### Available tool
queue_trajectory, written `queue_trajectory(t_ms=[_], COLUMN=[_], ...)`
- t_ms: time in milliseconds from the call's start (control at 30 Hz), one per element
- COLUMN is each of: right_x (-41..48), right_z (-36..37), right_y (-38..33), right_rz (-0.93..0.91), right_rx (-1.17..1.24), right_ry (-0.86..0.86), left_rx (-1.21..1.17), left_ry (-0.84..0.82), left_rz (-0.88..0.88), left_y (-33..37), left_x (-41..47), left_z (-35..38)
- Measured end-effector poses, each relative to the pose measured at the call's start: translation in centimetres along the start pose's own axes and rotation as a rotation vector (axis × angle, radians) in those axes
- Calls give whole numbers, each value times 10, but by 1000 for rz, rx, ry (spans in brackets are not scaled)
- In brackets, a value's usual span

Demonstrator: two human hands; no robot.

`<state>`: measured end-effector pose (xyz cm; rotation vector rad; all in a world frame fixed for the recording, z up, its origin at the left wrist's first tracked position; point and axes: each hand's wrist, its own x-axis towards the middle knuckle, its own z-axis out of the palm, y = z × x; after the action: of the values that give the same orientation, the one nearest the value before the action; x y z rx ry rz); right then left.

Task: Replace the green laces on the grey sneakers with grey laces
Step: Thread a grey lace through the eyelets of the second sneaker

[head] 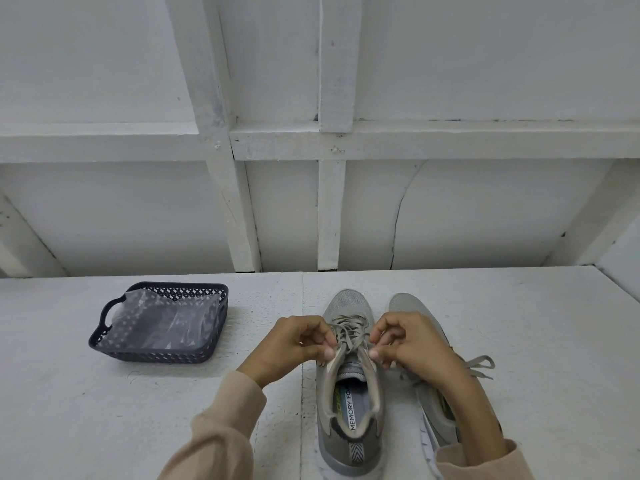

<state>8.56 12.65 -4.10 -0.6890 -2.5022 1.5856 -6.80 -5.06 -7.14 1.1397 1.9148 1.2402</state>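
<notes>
Worktop (519, 341) carries the left sneaker (346, 303) and, at its 3 o'clock, the right sneaker (408, 303), toes toward 12 o'clock. Left hand (294, 344) and right hand (412, 344) each pinch the grey lace (346, 332) at the left sneaker's upper eyelets. Basket (156, 356) containing a plastic bag (166, 323) sits at 9 o'clock, well apart.

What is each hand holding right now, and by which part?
The left hand and right hand each pinch the lace of the sneaker between them, beside its top eyelets, one on each side.
</notes>
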Motion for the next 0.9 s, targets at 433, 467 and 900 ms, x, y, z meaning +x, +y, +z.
queue_trajectory(t_ms=[433, 467, 900], right_x=[-1, -2, -7], right_z=[-1, -1, 2], right_y=[1, 1, -6], right_rz=[24, 26, 21], right_rx=[-5, -8, -14], right_ry=[-12, -8, 56], left_rx=[18, 20, 38], left_ry=[-16, -9, 77], left_rz=[-52, -55, -80], left_y=[2, 2, 12], left_x=[-1, -1, -5], left_z=[-4, -3, 2])
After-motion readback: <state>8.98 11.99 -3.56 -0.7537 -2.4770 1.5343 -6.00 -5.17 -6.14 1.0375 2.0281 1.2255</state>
